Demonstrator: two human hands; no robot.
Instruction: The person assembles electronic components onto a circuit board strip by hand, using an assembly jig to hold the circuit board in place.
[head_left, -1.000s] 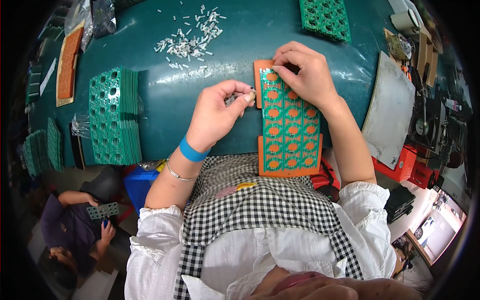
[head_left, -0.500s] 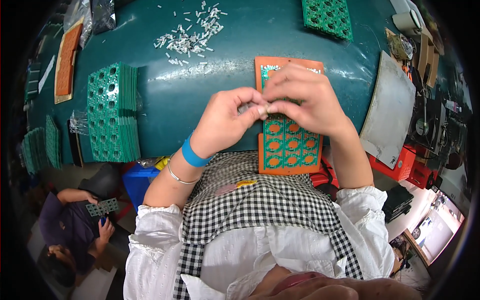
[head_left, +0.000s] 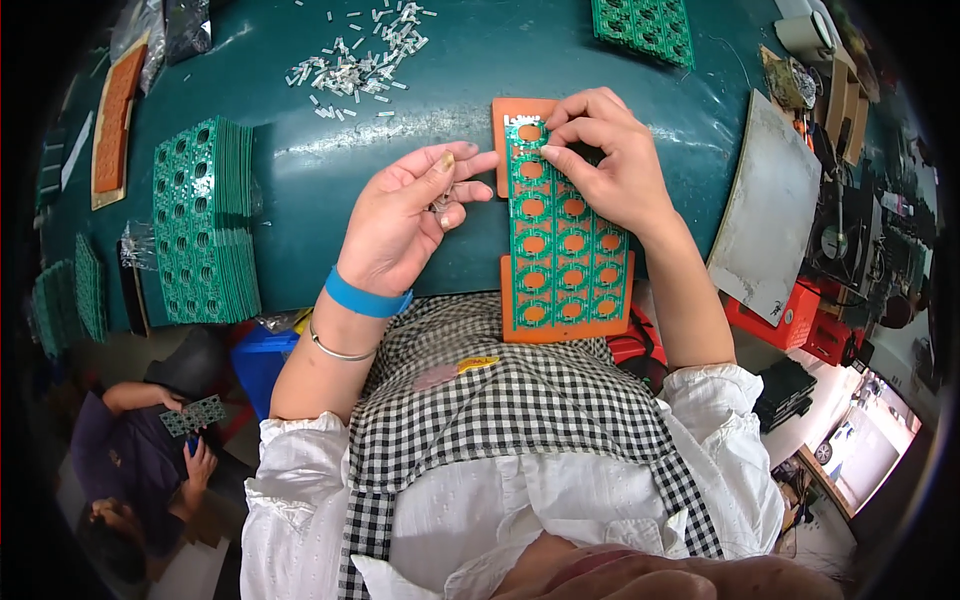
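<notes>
A green circuit board panel (head_left: 554, 245) with rows of round holes lies on an orange fixture plate (head_left: 592, 327) at the table's near edge. Over the panel's upper part, the thumb and forefinger of my right hand (head_left: 615, 165) are pinched together. Whatever they hold is too small to make out. To the left of the plate my left hand (head_left: 400, 205) is turned palm up. Small whitish pieces (head_left: 440, 201) sit in its curled fingers, partly hidden by the thumb. Similar small clear-white pieces (head_left: 365, 70) are heaped loosely at the far middle of the table.
A tall stack of green panels (head_left: 205, 220) stands on the left, and more panels (head_left: 645, 28) lie at the far right. Another orange plate (head_left: 118, 120) is at far left. A grey board (head_left: 768, 215) slants at right. A seated co-worker (head_left: 140, 450) holds a panel at lower left.
My hands were together over the panel and have parted. The left has moved left and turned palm up; the right has shifted slightly up and right, uncovering more of the panel.
</notes>
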